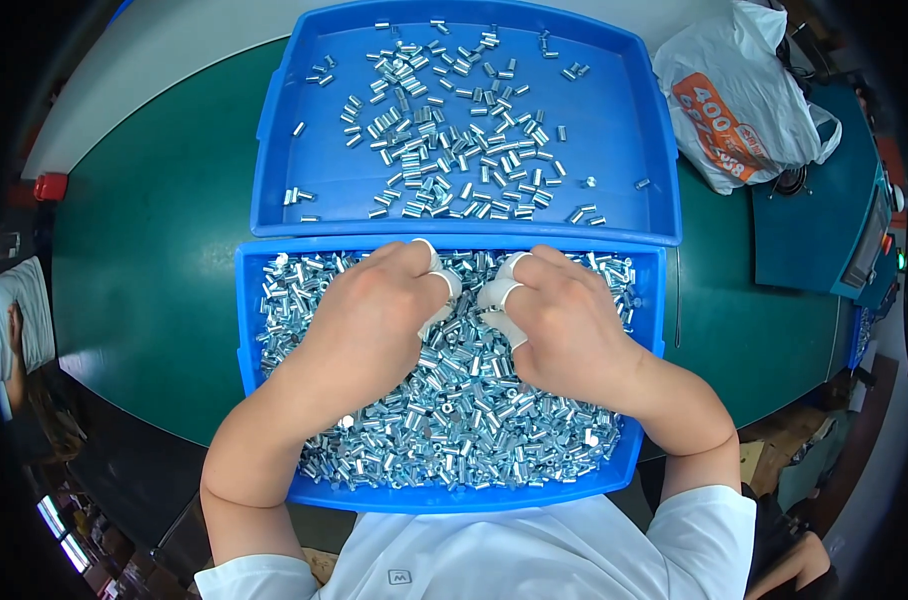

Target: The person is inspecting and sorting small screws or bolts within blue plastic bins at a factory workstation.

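Observation:
Both hands are over the near blue tray (464, 499), which is filled with small shiny metal sleeves (474, 420). My left hand (374, 310) is closed, its fingertips bunched together just above the pile. White finger cots (501, 292) cover fingertips on both hands. Across a narrow gap, my right hand (574, 312) is closed in the same way, thumb and fingers pressed together. Whatever either hand pinches is too small and too hidden to make out. Directly beyond, a second blue tray (599, 120) bears a looser scatter of metal sleeves (414, 140), mostly lying on their sides.
The trays stand edge to edge on a green table (154, 250). A white plastic bag (739, 95) with an orange print lies at the far right, beside a teal machine (814, 210). A red object (51, 186) sits at the left edge. Parts of other people show at both sides.

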A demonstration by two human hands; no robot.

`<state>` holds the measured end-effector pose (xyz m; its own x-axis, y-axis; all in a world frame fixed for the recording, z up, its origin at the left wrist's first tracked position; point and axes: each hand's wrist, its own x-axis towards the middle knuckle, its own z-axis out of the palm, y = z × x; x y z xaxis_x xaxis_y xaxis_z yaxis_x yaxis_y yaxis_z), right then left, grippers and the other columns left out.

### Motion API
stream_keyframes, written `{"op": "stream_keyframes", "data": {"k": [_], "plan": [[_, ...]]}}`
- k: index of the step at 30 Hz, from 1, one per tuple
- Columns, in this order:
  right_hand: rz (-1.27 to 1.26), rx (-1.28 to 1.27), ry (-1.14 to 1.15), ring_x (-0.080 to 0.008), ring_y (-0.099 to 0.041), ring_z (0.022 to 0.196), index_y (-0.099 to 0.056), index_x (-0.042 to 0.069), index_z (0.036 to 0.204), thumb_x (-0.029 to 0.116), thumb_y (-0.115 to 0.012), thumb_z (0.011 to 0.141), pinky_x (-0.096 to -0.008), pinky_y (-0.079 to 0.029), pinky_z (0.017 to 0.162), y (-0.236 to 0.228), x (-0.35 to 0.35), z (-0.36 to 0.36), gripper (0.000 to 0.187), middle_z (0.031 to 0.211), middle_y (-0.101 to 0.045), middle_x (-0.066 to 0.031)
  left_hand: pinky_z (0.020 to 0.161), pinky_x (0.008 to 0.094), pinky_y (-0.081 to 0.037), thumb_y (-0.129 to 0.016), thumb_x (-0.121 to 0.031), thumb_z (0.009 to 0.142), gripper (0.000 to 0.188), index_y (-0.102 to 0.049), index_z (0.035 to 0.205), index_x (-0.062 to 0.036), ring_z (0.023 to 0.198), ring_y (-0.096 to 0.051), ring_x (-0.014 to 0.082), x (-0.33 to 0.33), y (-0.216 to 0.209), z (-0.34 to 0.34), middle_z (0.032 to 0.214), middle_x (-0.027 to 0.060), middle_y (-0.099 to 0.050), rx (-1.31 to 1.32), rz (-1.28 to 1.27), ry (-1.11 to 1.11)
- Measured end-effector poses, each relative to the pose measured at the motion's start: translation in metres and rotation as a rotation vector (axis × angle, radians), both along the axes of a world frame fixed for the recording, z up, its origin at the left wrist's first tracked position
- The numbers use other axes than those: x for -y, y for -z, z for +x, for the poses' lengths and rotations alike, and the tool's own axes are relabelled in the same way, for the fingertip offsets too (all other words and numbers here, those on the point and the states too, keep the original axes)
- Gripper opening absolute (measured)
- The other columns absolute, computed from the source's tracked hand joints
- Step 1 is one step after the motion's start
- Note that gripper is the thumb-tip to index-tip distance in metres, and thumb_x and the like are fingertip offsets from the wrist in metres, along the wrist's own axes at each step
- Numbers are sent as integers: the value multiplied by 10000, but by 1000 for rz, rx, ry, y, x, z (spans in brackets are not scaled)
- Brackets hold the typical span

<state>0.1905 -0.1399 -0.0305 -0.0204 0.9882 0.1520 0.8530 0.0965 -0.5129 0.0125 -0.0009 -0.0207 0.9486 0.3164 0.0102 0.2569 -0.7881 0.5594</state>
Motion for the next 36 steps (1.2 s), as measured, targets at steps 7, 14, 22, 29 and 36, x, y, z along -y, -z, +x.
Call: {"op": "stream_keyframes", "data": {"k": [7, 14, 22, 29, 36], "plan": [[77, -274, 31, -298, -666, 807, -684, 29, 968, -43, -742, 772, -380, -543, 688, -4, 0, 11, 216, 899, -674, -118, 663, 363, -529, -804, 6, 789, 244, -741, 1022, -32, 778, -681, 262, -2, -4, 1, 903, 121, -685, 178, -343, -50], [-173, -770, 123, -206, -730, 693, -671, -2, 1038, 11, -684, 936, -297, -547, 628, -9, 3, 8, 103, 803, -724, -123, 667, 287, -582, -833, -40, 834, 182, -726, 978, -15, 761, -708, 140, 9, -8, 2, 840, 67, -714, 119, -649, -179], [-266, -1046, 93, -139, -738, 863, -688, -51, 1136, -58, -713, 924, -265, -605, 765, -6, 3, 16, 214, 942, -748, -95, 666, 289, -577, -834, -55, 838, 179, -742, 991, -39, 746, -714, 155, 8, -1, 1, 878, 88, -724, 195, -782, -201], [-277, -1177, 96, -150, -731, 903, -691, -58, 1118, -90, -728, 899, -277, -605, 789, -1, 4, 20, 224, 969, -742, -100, 767, 247, -572, -846, 39, 803, 312, -705, 1078, -2, 878, -672, 114, 14, 1, 3, 1031, 68, -694, 156, -938, -313], [-260, -1274, 89, -126, -711, 980, -699, -39, 1104, -21, -735, 926, -291, -588, 874, 0, 6, 19, 183, 1025, -741, -87, 727, 267, -592, -842, 2, 815, 261, -744, 1055, -28, 838, -717, 139, 16, 6, 2, 1012, 100, -729, 384, -935, -238]]}}
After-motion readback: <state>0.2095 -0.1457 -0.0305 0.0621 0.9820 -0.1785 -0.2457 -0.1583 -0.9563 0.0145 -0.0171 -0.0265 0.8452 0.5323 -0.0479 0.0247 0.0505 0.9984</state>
